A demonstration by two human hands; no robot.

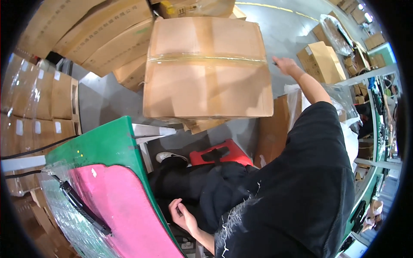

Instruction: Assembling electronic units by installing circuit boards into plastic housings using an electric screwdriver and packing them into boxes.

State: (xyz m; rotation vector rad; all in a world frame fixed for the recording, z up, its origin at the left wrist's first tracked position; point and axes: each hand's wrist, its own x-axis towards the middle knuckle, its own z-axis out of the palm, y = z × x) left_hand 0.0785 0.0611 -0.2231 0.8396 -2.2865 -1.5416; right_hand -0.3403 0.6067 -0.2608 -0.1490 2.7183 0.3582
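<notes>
A large cardboard box [208, 88] with clear tape across its top stands ahead of me. Just off its right edge, my right hand [286, 66] reaches out at arm's length with its fingers closed. A small dark bit shows at the fingertips, too small to name. My left hand [185, 217] hangs low beside the green-topped table [101, 139], fingers loosely curled and apart from the thumb, with nothing seen in it. A pink mat [124, 202] covers part of the tabletop. Across the mat and some clear plastic wrap [64, 202] lies a black stick-shaped tool [84, 208] with a cable.
A red plastic stool [228, 152] is by my legs. Stacked cartons [99, 34] rise at the far left, with wrapped cartons [34, 94] on a pallet nearer. An open carton [273, 129] with plastic lining sits under my right arm. More boxes [322, 62] and a shelf stand right.
</notes>
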